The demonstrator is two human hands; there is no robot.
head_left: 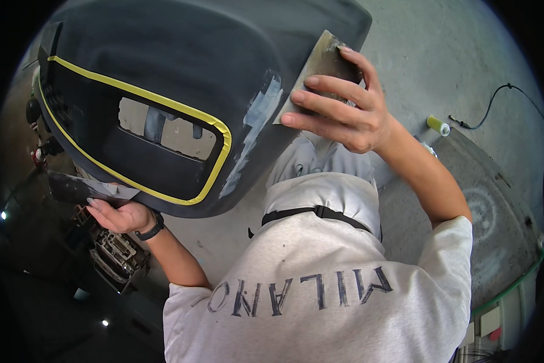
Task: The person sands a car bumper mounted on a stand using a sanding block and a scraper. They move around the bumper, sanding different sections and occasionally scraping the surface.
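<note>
A dark grey car bumper (187, 36) fills the upper left. Yellow masking tape (148, 92) runs around its black recessed opening. A streaky pale blue-grey band of filler (257, 124) lies on the bumper to the right of the tape. My right hand (353, 109) grips a flat metal filler spreader (320, 63), fingers spread over its face, with its edge at the bumper beside the filler. At the bumper's lower left, my left hand (121, 215) holds a dark flat plate (75, 186) smeared with grey filler; part of its grip is hidden.
On the concrete floor at the right are a yellow-green can (437, 126) and a thin black hose (496, 97). A large dark curved panel (465, 187) lies below them. Metal equipment (119, 254) stands at the lower left, below my left hand.
</note>
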